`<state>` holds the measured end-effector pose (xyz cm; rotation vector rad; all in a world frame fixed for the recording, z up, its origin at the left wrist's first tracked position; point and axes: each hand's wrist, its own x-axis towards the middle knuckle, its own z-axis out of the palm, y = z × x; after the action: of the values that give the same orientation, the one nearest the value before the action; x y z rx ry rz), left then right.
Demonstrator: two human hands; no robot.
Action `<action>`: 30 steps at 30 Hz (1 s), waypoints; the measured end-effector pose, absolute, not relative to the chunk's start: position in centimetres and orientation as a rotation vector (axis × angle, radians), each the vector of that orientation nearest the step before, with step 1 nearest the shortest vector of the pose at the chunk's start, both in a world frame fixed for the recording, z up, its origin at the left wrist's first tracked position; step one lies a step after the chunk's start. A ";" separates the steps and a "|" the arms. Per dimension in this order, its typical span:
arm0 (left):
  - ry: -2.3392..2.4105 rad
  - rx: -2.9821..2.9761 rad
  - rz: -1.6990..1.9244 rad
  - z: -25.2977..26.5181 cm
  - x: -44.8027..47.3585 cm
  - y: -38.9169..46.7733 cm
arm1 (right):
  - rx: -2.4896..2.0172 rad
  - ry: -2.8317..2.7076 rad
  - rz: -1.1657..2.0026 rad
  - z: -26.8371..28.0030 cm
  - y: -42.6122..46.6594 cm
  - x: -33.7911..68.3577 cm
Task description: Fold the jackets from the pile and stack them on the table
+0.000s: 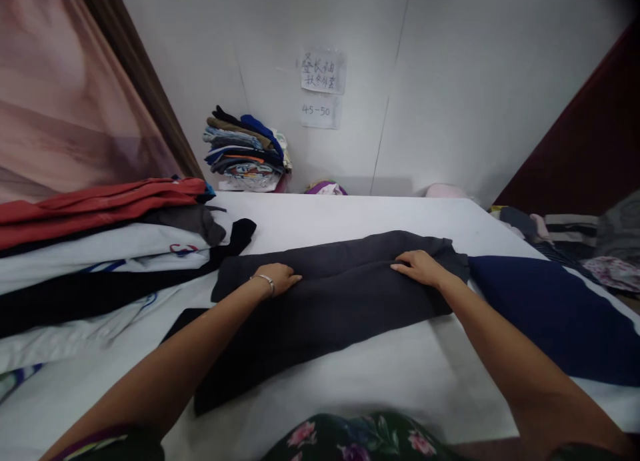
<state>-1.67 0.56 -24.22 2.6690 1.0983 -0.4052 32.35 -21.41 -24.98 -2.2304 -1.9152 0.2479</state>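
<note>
White table (320, 214), dark garment (340, 309) laid on it, hands (277, 275) (420, 267) on top

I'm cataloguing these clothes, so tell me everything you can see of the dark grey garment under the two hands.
The dark grey garment looks like plain, matte cloth, nearly black at its lower left. It lies spread out, long side across the white table, lightly wrinkled, with a lengthwise crease or edge between the hands. The left hand and right hand touch its top; its right end lies beside a navy garment.
</note>
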 end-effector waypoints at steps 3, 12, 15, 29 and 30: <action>1.274 2.629 -0.456 -24.3 -4.5 1.9 | -2.272 -1.887 0.268 -25.9 -21.4 33.1; 1.343 2.606 -0.604 -23.5 -6.2 2.1 | -2.448 -1.870 0.070 -26.9 -20.8 32.5; 1.232 2.537 -0.464 -23.7 -6.7 2.6 | -2.401 -1.861 0.117 -27.0 -21.0 32.7; 0.967 2.306 -0.038 -21.6 -9.1 3.5 | -1.928 -1.662 -0.079 -24.8 -22.0 33.9; 1.016 2.361 -0.059 -22.1 -8.8 3.9 | -1.967 -1.679 -0.068 -25.1 -21.2 33.9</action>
<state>-8.81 3.87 -22.09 2.3608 1.0158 -0.0585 33.90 -21.17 -25.07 -1.9665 -1.6785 -0.0676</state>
